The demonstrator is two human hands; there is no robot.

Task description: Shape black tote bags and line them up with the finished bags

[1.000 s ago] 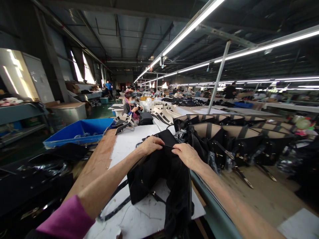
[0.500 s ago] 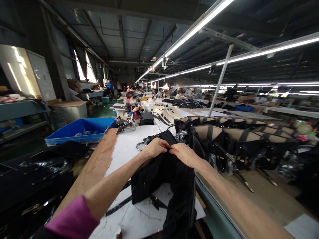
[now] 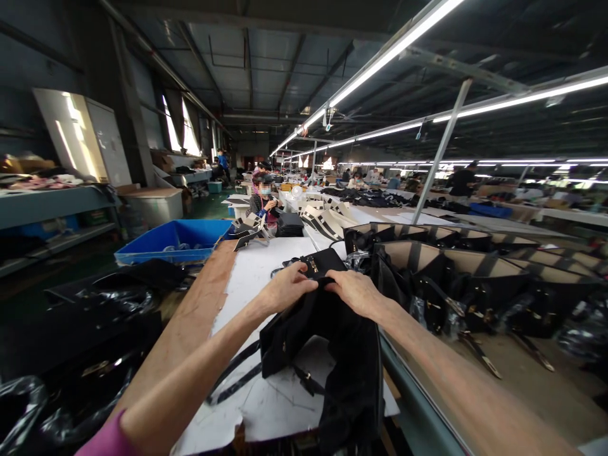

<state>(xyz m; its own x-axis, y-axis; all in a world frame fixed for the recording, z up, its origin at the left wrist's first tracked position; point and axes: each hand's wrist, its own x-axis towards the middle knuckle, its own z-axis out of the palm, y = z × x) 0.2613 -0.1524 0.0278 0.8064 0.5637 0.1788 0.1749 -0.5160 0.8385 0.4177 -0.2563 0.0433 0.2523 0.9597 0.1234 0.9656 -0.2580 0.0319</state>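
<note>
A black handbag [image 3: 351, 367] lies on the white-covered table [image 3: 247, 269] in front of me, its far edge bunched up between my hands. My left hand [image 3: 287, 288] pinches the black material from the left, thumb toward the other hand. From the right, my right hand [image 3: 354, 291] grips the same edge, its fingertips partly hidden by the fabric. Just beyond both hands, a black flap [image 3: 327, 259] with small gold-coloured fittings shows. A black strap [image 3: 237, 367] trails from the bag to the left over the white sheet.
On the right stand rows of black bags with beige linings [image 3: 413, 253]. A blue bin [image 3: 173, 237] is at the left, with a dark pile of bags and plastic [image 3: 99, 323] nearer. Pale strips [image 3: 323, 221] lie ahead, near a seated co-worker [image 3: 266, 202].
My view has shifted left, so the scene sits farther right. Gold-coloured fittings on the flap beyond my hands now show. My left fingers have opened a little; both hands stay on the bag.
</note>
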